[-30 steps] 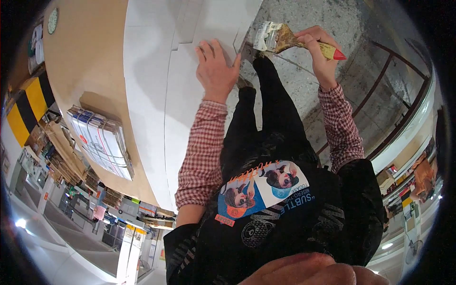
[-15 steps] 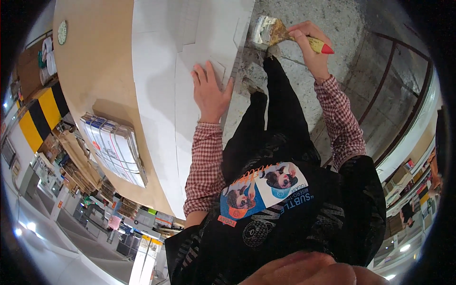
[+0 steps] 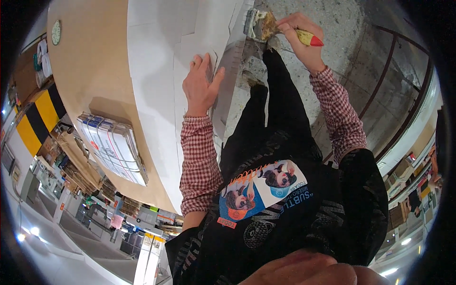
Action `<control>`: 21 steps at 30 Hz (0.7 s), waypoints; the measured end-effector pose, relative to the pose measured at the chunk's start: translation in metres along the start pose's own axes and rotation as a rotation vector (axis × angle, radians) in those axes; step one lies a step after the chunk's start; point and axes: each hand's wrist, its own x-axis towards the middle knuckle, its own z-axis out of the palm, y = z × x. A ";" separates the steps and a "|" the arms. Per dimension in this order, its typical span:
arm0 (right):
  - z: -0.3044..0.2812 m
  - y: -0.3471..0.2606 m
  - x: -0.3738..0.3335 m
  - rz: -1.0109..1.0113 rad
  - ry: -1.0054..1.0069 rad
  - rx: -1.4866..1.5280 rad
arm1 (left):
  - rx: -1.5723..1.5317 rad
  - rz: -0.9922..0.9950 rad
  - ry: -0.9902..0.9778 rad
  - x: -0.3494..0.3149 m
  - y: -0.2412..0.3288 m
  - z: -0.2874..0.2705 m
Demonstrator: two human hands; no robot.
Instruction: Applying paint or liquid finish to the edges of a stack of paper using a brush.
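Note:
My left hand (image 3: 200,90) lies on overlapping pale grey-white board sheets (image 3: 156,57) at the table's right edge. Its fingers rest on top and the thumb is spread apart, beside a small raised corner of sheet. In my right hand (image 3: 304,40) is a wide, flat paintbrush (image 3: 262,26), gripped by its yellow handle with a red tip. Whitish paste coats the bristles, which point left, close to the sheets' edge at the top of the view. A darker strip shows along that edge below my left hand.
On the tan tabletop (image 3: 85,61), left of the sheets, sits a string-tied bundle of printed papers (image 3: 111,147). A small oval object (image 3: 56,32) lies farther off. Grey concrete floor (image 3: 327,28) and dark red floor lines (image 3: 382,78) are to the right.
My left hand has shifted left and slightly down, its thumb lifting away from the sheet edge. The brush in my right hand has moved a little left and up, nearer the sheets.

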 end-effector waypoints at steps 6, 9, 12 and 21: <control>0.002 -0.001 0.012 -0.027 0.095 -0.049 | 0.067 0.053 0.015 0.004 0.002 -0.001; 0.009 0.000 -0.004 -0.012 0.036 -0.025 | 0.116 0.063 0.001 0.005 0.002 0.000; 0.011 -0.006 -0.030 0.059 0.052 0.103 | 0.169 0.042 -0.036 0.005 0.010 0.005; -0.003 -0.028 -0.058 0.138 0.119 0.068 | 0.272 -0.183 0.219 -0.042 0.013 0.081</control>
